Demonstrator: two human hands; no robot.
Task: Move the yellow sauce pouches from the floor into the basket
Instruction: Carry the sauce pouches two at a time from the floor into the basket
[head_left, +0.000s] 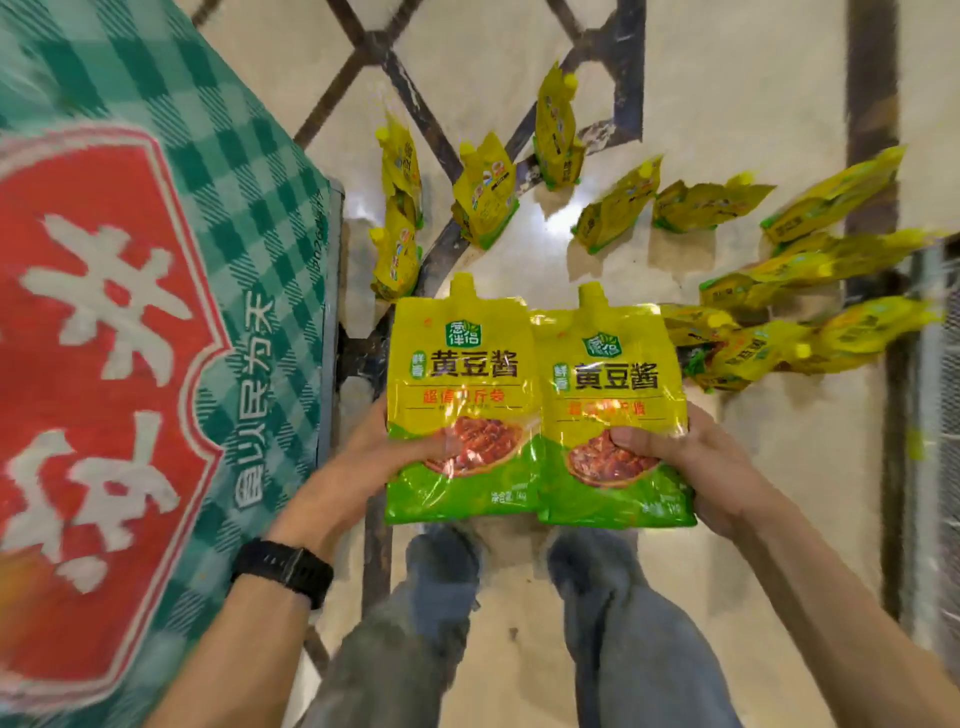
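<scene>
I hold two yellow sauce pouches side by side in front of me, above the floor. My left hand (363, 457) grips the lower left edge of the left pouch (462, 364), thumb on its front. My right hand (696, 462) grips the lower right part of the right pouch (613, 374), which overlaps the left one slightly. Several more yellow pouches (485, 192) stand or lie on the pale tiled floor beyond, some in a blurred heap at the right (810, 312). No basket can be made out for certain.
A large green checked carton with a red label (130, 312) fills the left side. A metal mesh structure (935, 415) runs along the right edge. My legs and shoes (441, 561) stand on the floor below the pouches.
</scene>
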